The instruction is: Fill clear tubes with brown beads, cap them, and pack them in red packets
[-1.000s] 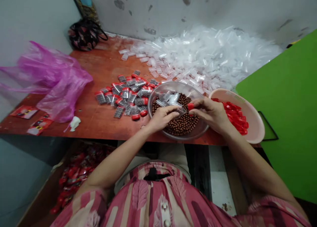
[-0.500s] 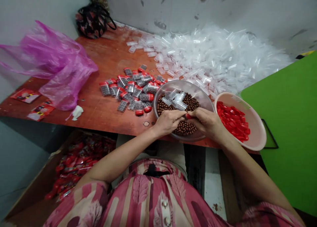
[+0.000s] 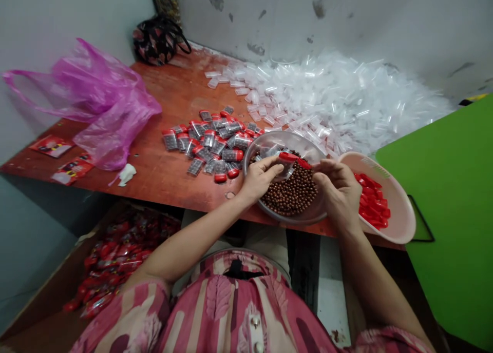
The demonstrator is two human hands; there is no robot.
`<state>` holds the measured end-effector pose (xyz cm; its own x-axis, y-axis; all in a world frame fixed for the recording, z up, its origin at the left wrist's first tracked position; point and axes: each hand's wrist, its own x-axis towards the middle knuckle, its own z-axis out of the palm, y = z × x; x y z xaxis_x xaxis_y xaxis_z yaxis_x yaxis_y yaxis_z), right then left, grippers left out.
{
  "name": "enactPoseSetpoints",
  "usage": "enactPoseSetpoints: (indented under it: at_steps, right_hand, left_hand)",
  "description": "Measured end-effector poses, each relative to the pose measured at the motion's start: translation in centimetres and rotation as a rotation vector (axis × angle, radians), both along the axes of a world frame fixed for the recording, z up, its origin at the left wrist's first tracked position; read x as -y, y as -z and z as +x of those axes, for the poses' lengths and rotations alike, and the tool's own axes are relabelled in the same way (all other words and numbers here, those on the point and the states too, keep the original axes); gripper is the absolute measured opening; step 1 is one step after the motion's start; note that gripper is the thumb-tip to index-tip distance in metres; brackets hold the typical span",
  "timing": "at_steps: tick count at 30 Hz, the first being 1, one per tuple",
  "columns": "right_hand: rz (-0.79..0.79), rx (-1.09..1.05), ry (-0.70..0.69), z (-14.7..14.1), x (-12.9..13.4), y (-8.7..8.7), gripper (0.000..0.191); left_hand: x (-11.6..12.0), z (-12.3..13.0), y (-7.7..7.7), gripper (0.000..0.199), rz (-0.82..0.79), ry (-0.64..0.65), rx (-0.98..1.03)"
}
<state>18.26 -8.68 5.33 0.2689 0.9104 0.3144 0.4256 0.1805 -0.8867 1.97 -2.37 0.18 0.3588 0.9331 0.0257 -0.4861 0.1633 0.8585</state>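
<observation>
Over the metal bowl (image 3: 321,209), my left hand (image 3: 260,181) pinches a small clear plastic container with a red cap (image 3: 288,156); the cap's red flap sticks out to the right. My right hand (image 3: 341,191) is just right of that flap, thumb and fingers apart, with nothing visible in it. Brown beads or balls (image 3: 295,191) fill the bottom of the bowl. More clear containers (image 3: 269,150) lie on them, partly hidden behind my left hand. Behind my right hand, a pale pink basin (image 3: 402,222) holds red caps (image 3: 373,201).
Filled red-capped containers (image 3: 215,142) lie left of the bowl. A large heap of clear containers (image 3: 346,99) covers the table's back right. A pink plastic bag (image 3: 115,106) and red printed packets (image 3: 73,169) are at left. A green panel (image 3: 442,189) borders the right side.
My hands have moved apart; the right one shifted right and its fingers opened. The red cap, mostly hidden between my fingers before, now shows above my left hand.
</observation>
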Motion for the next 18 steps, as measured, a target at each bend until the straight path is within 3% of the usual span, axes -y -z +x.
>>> enactPoseSetpoints:
  at_steps: [3, 6, 10, 12, 18]
  right_hand:
    - [-0.119, -0.221, -0.074, 0.3, 0.3, 1.6, 0.027]
    - [-0.129, -0.294, -0.167, 0.7, -0.4, 2.7, 0.03]
    - [-0.05, -0.268, -0.151, 1.3, -1.8, 2.5, 0.032]
    - [-0.088, -0.257, -0.185, 1.5, -2.3, 1.8, 0.036]
    - [-0.566, -0.488, -0.572, 1.2, -2.8, 0.1, 0.049]
  left_hand:
    - [0.1, 0.0, 0.0, 0.046, -0.026, -0.005, 0.02]
    - [0.1, -0.2, 0.2, 0.044, 0.07, 0.032, -0.05]
    - [0.3, -0.6, 0.4, 0.035, 0.28, 0.054, -0.215]
    - [0.4, -0.8, 0.3, 0.032, 0.371, 0.07, -0.28]
    - [0.8, -0.9, -0.1, 0.028, 0.49, 0.053, -0.357]
